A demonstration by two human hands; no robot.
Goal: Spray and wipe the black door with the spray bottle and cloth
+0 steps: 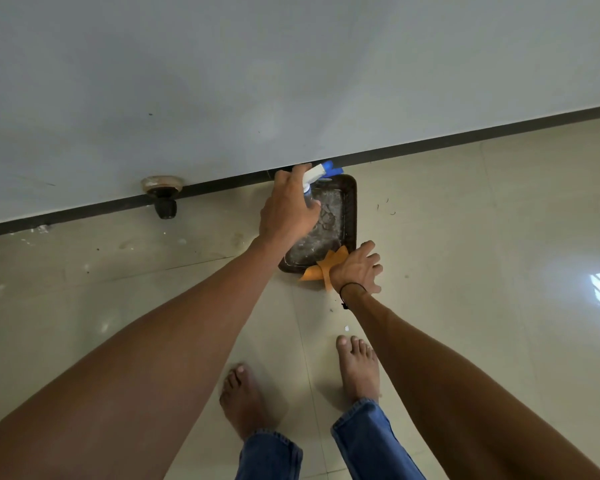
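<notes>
From the head camera, we are at the pick-up step: our left hand (286,206) wraps the spray bottle (314,181) over the dark tray (350,209) on the floor, and our right hand (355,268) rests, fingers spread, on the orange cloth (321,270) at the tray's near corner. Whether it grips the cloth we cannot tell. No black door shows, so next we must lift both and turn to find it.

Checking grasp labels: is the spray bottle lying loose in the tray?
No: the left hand grips the spray bottle above the dark tray, while the right hand holds the orange cloth.
</notes>
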